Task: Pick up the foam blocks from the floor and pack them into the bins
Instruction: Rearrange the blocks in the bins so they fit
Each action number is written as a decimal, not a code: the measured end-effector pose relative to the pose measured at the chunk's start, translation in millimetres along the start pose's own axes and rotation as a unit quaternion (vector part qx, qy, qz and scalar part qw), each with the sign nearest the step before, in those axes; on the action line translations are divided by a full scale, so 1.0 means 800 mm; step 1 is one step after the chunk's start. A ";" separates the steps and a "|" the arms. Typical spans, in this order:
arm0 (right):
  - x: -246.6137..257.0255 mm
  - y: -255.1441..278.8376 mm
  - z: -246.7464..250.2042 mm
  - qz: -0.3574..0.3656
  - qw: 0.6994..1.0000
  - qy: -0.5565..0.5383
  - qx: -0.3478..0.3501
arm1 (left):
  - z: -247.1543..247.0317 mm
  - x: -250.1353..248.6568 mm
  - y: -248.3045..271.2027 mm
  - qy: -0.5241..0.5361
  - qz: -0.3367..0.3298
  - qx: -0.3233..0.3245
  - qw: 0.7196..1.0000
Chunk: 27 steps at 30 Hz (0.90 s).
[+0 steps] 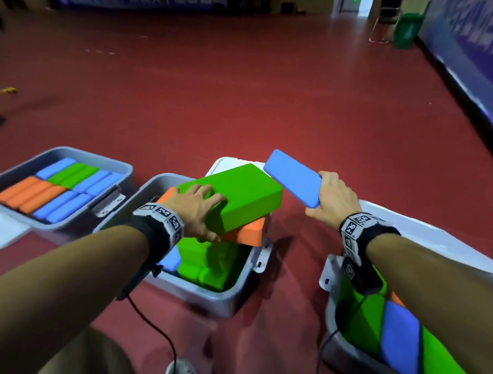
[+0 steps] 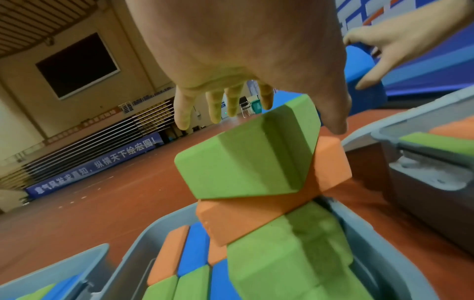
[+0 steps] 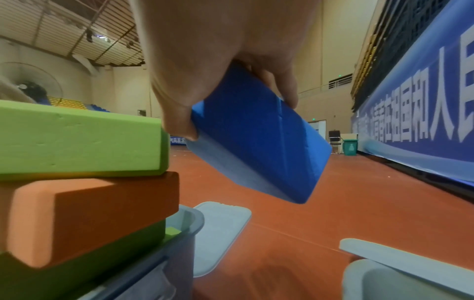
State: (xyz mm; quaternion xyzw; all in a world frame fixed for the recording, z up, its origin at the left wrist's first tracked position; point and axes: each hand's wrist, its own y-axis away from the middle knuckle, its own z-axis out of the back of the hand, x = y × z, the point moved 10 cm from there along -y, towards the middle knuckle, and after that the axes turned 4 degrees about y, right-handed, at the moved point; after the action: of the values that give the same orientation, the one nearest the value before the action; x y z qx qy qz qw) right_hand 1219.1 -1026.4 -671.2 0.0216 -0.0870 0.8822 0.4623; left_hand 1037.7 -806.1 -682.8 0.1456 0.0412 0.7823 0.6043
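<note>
My left hand (image 1: 201,213) lies on a green foam block (image 1: 245,198), fingers spread on its top and thumb at its near edge. In the left wrist view the fingers (image 2: 215,107) look straight above the green block (image 2: 243,162). That block sits askew on an orange block (image 1: 244,233), which rests on green blocks standing in the grey middle bin (image 1: 206,295). My right hand (image 1: 332,196) grips a blue foam block (image 1: 292,177) by its near end, tilted in the air right of the stack. The right wrist view shows thumb and fingers pinching the blue block (image 3: 256,142).
A left bin (image 1: 71,151) holds rows of blue, green and orange blocks. The right bin (image 1: 329,326) near my right forearm holds green and blue blocks. Pale lids (image 1: 229,163) lie behind the middle bin and beside the right one. Red floor stretches ahead; a green waste bin (image 1: 407,30) stands far back.
</note>
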 end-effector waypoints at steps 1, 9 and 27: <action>0.008 -0.001 -0.003 0.004 1.000 0.002 0.002 | -0.006 0.001 0.003 -0.014 -0.001 0.005 1.000; 0.012 0.007 -0.006 -0.011 1.000 0.024 0.007 | -0.027 -0.022 -0.003 -0.095 0.004 -0.035 0.995; -0.183 0.112 0.138 -0.196 0.967 -0.095 -0.131 | 0.180 -0.209 -0.034 -0.040 -0.132 -0.146 0.980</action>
State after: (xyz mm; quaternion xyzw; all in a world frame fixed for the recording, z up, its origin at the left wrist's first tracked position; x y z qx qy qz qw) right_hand 1224.8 -1214.3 -591.5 0.0607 -0.2394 0.7493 0.6145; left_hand 1141.4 -975.0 -581.4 0.0796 -0.0788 0.6867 0.7183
